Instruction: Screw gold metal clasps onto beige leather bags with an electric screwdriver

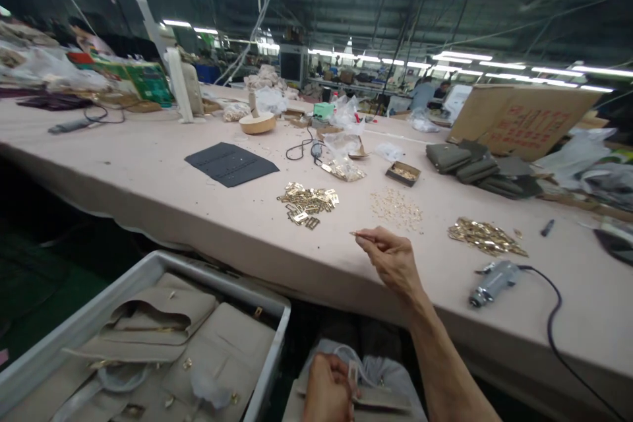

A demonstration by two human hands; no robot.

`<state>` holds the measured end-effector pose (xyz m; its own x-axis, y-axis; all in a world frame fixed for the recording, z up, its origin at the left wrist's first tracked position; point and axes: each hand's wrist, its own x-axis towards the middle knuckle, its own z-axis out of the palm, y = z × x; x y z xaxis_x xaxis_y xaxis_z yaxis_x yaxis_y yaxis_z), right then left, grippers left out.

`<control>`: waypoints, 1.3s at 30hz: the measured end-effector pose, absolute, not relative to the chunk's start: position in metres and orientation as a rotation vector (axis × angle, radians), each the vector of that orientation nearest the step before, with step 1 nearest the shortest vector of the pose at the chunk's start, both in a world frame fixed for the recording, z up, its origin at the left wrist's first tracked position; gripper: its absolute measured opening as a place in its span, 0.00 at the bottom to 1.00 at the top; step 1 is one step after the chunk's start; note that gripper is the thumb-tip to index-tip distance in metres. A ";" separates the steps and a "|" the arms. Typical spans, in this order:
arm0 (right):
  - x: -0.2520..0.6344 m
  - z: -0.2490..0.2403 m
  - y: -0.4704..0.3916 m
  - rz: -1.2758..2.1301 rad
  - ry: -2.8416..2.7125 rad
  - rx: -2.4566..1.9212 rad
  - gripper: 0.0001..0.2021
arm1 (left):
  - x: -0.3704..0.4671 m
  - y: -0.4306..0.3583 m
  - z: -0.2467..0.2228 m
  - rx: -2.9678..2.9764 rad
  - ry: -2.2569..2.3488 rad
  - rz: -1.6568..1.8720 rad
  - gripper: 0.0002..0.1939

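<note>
Left hand [327, 388]: one, low at the bottom edge, its fingers curled together against one tan bag [383, 399] in the lap; cannot tell exactly what they pinch.
Right hand [360, 234]: one, over the near edge of the tabletop [148, 151], thumb and index finger pressed together on one small gold piece [353, 233].
Small gold piece: one, at the fingertips, in front of the gap between a plate heap and the loose bits.
Grey bin [281, 330]: one, at the lower left, with at least two tan pieces [232, 343] inside.
Gold plate heaps: two, one [309, 203] left of the right hand, the other [487, 236] to its right; too many plates to count.
Loose gold bits [396, 209]: one scatter, dozens, just beyond the right hand.
Small box [403, 173]: one, holding more bits, behind the scatter.
Power tools: three; one [494, 282] at the near right, one [316, 149] mid-table, one [69, 126] far left.
Dark panel [232, 163]: one seen, lying flat left of centre.
Folded dark-green pieces [475, 168]: at least three, near one cardboard box [524, 120].
Round wooden disc [257, 123]: one, farther back.
Black cylinder [547, 228]: one, beside the right-hand heap.
</note>
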<state>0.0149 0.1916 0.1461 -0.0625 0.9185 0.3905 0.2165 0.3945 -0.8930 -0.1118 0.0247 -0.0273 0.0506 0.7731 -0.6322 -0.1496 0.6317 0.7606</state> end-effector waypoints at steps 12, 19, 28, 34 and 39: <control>0.088 0.018 0.025 1.297 -1.459 -1.249 0.10 | -0.094 0.021 -0.023 0.773 1.307 0.671 0.06; 0.097 -0.021 0.034 1.422 -1.034 -1.320 0.16 | -0.075 0.028 -0.025 0.790 1.304 0.653 0.05; 0.102 -0.050 0.033 1.413 -0.883 -1.354 0.13 | -0.067 0.033 -0.026 0.758 1.330 0.619 0.08; 0.103 -0.049 0.030 1.536 -0.797 -1.312 0.16 | -0.065 0.033 -0.028 0.752 1.322 0.598 0.12; 0.098 -0.044 0.028 1.589 -0.824 -1.298 0.18 | -0.066 0.032 -0.025 0.740 1.281 0.595 0.13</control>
